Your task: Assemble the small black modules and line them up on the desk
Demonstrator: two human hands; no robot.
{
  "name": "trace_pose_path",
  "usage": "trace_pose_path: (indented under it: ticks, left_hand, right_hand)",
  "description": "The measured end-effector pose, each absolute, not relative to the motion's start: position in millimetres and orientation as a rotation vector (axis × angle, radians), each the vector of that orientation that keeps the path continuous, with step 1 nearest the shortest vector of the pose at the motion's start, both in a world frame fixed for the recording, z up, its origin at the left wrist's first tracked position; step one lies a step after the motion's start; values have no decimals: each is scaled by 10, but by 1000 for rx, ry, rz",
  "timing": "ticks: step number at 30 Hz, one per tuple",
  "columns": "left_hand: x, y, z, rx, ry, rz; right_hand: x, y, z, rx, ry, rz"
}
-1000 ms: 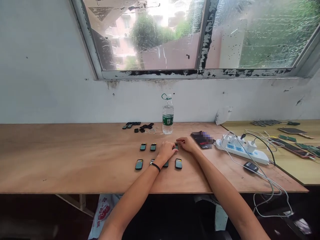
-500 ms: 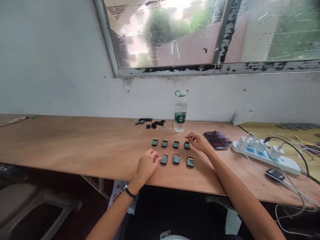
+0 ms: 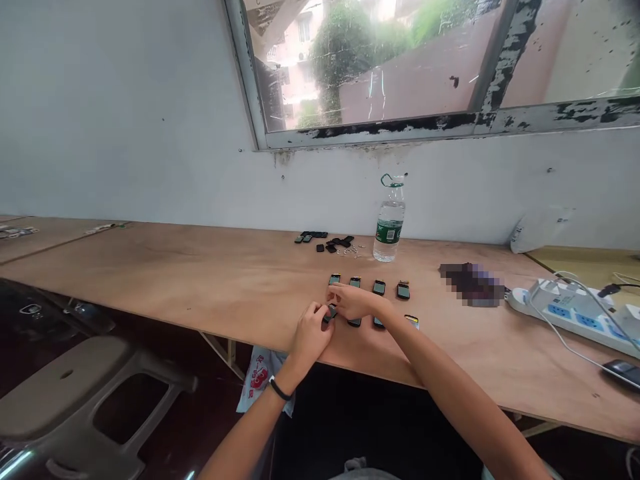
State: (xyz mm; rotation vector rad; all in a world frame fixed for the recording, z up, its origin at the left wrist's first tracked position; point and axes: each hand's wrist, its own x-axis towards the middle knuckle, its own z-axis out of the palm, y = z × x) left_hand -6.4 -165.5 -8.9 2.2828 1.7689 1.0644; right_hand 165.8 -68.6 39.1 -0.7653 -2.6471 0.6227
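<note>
Several small black devices with greenish screens lie in two rows on the wooden bench; the far row is in plain sight. My left hand and my right hand meet over the left end of the near row. Both pinch one small device between their fingertips. My right forearm covers part of the near row; one device shows at its right end. A black band circles my left wrist.
A water bottle stands behind the rows, with small black parts to its left. A dark blurred item and a white power strip with cables lie to the right. A grey plastic stool is at the lower left.
The camera has swung left. My right hand came from the far row's right end across to the near row's left end, joining my left hand on a device there.
</note>
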Motion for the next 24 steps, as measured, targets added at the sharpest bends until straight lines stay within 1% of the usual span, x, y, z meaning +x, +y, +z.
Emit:
trace_pose_path:
  ticks: [5,16,24]
  left_hand:
    - [-86,-1652,-112,2259,1714,1103]
    - [-97,-1638,-121,2241,1691,1111]
    - [-95,-1650,-93,2231,1704,1110]
  right_hand:
    - [1666,-682,265,-714,-2623,652]
    - [1693,-661,285,-607,-2586,690]
    - [1692,-665,298,-670,-2553,756]
